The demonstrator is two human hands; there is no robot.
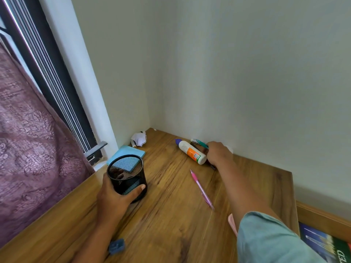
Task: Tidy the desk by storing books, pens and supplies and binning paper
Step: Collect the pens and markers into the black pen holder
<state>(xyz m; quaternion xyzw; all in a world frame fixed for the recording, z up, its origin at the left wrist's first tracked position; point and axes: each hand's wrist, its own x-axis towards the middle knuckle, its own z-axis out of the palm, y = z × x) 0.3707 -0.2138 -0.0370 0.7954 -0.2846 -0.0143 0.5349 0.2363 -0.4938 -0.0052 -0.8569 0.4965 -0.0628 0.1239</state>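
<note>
My left hand (115, 196) grips a black mesh pen cup (126, 175) that stands on the wooden desk (167, 221). My right hand (218, 152) reaches to the back wall and closes around a teal-green pen (199, 142). A white glue bottle (192, 152) with an orange label and purple cap lies just left of that hand. A pink pen (202, 189) lies loose in the middle of the desk. Crumpled white paper (139, 138) sits in the far corner beside a blue notepad (126, 152).
A small blue object (116, 246) lies near the front edge under my left forearm. A book (326, 245) lies on the floor past the desk's right edge. A curtain and window frame run along the left side. A small tube (133, 143) lies by the paper.
</note>
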